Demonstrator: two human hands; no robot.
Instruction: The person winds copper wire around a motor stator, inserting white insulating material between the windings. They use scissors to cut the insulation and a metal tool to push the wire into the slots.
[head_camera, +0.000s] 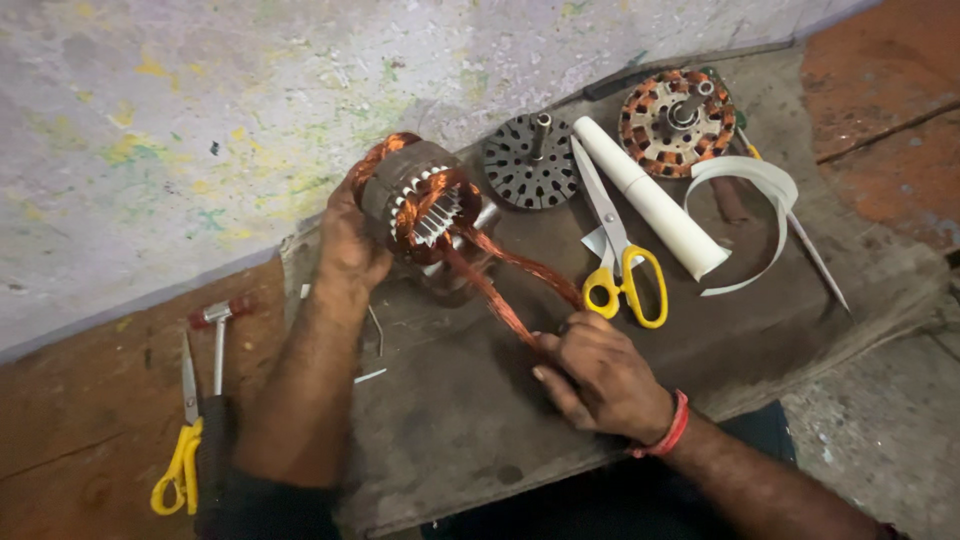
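Our left hand (350, 240) is wrapped around the outside of a motor stator (415, 200), holding it tilted up off the dark bench (460, 400) near the bench's far left corner, its slotted core facing us. A thick bundle of copper wire (500, 290) runs out of the stator's bore and slants down to our right hand (600, 375), which is clenched on the bundle's free end; a red band sits on that wrist. Just beyond the right hand lie yellow-handled scissors (620, 250), closed, blades pointing away from us, touching the bench. Beside them a white tube (650, 200) lies slantwise, and a curled white strip (760, 200) loops around its near end. At the far edge of the bench sit a bare dark laminated core (525, 165) with a shaft standing in it and, further right, a wound stator (675, 125) with copper coils. On the floor to our left, well apart from the bench, lie a second pair of yellow-handled scissors (180, 450) and a small hammer (218, 330) with a red-tipped head.
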